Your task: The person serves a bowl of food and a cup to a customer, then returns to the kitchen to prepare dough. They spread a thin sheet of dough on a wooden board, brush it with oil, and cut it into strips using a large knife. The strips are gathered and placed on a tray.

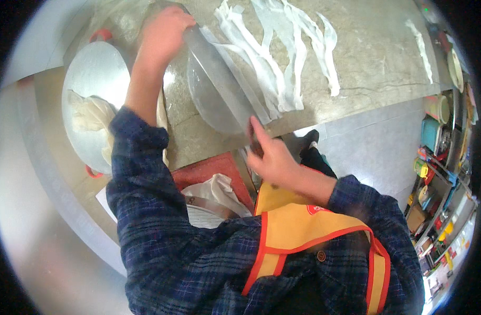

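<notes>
A long, wide metal knife (224, 78) lies slantwise over a round, translucent, wet sheet (209, 98) on the worktop. My left hand (167, 33), blurred, is closed over the knife's far end. My right hand (274, 159) grips the near end by the worktop's edge, with the index finger stretched along the blade. Part of the sheet shows left of the blade, and a narrow strip lies close along its right side. Further right, whitish translucent strips (260, 63) lie in loose, folded bunches. The sheet's part under the knife is hidden.
On the left stands a large round metal lid or pan (94, 71) with red handles and a pale cloth (88, 112) on it. A red board (209, 169) and another cloth (216, 189) are below the worktop edge (354, 112). Crowded shelves (441, 165) stand at right.
</notes>
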A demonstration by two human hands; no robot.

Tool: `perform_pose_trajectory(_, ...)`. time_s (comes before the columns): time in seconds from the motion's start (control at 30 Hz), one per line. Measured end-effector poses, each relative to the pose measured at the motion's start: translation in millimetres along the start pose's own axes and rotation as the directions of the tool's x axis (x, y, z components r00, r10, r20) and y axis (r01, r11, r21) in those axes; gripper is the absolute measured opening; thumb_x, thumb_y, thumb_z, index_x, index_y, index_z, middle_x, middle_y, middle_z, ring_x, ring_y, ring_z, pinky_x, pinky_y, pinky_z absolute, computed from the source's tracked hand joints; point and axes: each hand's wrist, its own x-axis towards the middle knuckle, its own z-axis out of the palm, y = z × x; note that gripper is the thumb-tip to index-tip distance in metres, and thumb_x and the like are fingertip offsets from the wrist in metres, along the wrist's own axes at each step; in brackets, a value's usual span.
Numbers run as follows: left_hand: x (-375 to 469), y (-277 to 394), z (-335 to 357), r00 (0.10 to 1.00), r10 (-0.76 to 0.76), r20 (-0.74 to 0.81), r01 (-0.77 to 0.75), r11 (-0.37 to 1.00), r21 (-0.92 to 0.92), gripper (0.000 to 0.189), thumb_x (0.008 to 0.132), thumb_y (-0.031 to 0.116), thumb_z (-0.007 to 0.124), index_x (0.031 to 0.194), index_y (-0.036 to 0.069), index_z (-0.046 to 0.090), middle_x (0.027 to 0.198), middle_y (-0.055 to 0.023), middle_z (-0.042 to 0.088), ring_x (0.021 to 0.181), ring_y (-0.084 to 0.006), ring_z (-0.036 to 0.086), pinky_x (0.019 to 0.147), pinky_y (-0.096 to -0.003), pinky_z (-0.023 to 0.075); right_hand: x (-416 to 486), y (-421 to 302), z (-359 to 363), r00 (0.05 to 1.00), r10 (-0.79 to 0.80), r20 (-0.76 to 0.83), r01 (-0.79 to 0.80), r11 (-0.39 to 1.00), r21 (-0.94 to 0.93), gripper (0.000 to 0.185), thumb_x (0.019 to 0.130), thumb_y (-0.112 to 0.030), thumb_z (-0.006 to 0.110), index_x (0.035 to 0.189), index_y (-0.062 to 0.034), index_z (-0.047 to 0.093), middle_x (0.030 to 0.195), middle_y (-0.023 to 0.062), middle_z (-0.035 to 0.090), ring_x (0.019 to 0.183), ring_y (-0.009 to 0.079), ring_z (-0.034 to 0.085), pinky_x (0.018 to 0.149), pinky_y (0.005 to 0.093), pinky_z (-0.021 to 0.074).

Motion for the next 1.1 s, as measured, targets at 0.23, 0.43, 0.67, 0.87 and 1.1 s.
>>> perform_pose_trajectory(0.23,-17,-4,-4,0.993,-0.115,-0.001,0.114,0.987,0.113,0.04,0.08,-0.002,0.055,0.114,0.011,0.073,0.123,-0.008,0.069,0.122,-0.0297,0.059,0.102,-0.0399,0.048,-5,5,18,0.999,-0.032,-0.027,0.03,0.997,-0.065,0.078,0.087,-0.009,0.062,0.152,0.0049,0.021,0.083,0.0289,0.063,0.073,0.0432,0.065,0.068,0.0439,0.0514)
perform_pose_trajectory(0.43,-40,-14,-1,0.985,-0.17,0.031,0.164,0.978,0.128,0.039,0.081,0.001,0.054,0.114,0.012,0.073,0.121,-0.0063,0.07,0.124,-0.0284,0.058,0.103,-0.0386,0.0472,0,10,25,0.999,-0.035,0.034,0.038,0.995,-0.088,0.079,0.088,-0.015,0.06,0.15,0.0104,0.017,0.087,0.0324,0.065,0.077,0.0491,0.065,0.072,0.0531,0.0521)
perform_pose_trajectory(0.67,-67,-17,1,0.995,-0.095,-0.037,0.098,0.991,0.093,0.036,0.083,0.001,0.056,0.112,0.013,0.074,0.121,-0.0043,0.07,0.123,-0.0273,0.058,0.104,-0.0393,0.0466,-1,3,25,0.997,0.024,0.079,-0.013,0.991,-0.13,0.08,0.089,-0.016,0.06,0.15,0.0111,0.016,0.079,0.0315,0.064,0.073,0.0486,0.065,0.069,0.0549,0.051)
perform_pose_trajectory(0.87,-72,-4,-9,0.998,-0.059,-0.005,0.059,0.991,0.124,0.038,0.08,-0.001,0.059,0.111,0.015,0.074,0.118,-0.0001,0.071,0.123,-0.0242,0.057,0.108,-0.0465,0.0411,-30,4,56,0.996,0.044,0.075,-0.04,0.997,-0.058,0.079,0.088,-0.012,0.06,0.152,0.0076,0.018,0.084,0.0327,0.064,0.077,0.0456,0.068,0.072,0.0471,0.054)
perform_pose_trajectory(1.1,-84,-4,-25,0.996,-0.053,0.075,0.033,0.967,0.254,0.037,0.083,0.003,0.058,0.113,0.017,0.074,0.12,-0.0015,0.071,0.123,-0.0258,0.058,0.109,-0.0504,0.0375,-34,-2,68,0.995,0.036,0.089,-0.021,0.986,-0.167,0.08,0.09,-0.014,0.061,0.151,0.0092,0.016,0.081,0.0322,0.064,0.075,0.0455,0.067,0.07,0.0487,0.0524)
